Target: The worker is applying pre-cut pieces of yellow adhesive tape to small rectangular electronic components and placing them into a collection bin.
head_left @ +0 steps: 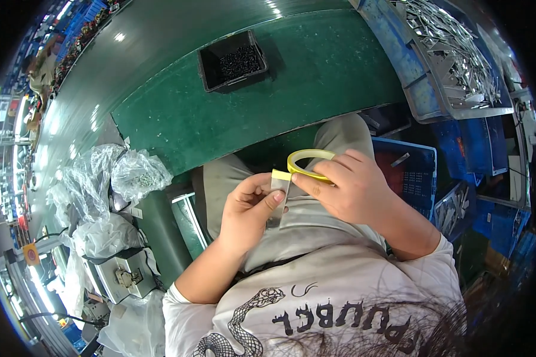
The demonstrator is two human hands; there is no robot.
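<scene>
Green worktable (333, 77): fwd of the lap. R hand (352, 181): fingers closed on the yellow tape roll (291, 163). L hand (245, 209): thumb & fingers pinching the thin metal strip (279, 185), located over the lap, btwn hands. Strip long axis: approx. near-to-far, far end leaning slightly R. Roll: just R of that end. Yellow tape piece (281, 175): across strip's far end, just beside R index tip; contact cannot be confirmed.
</scene>
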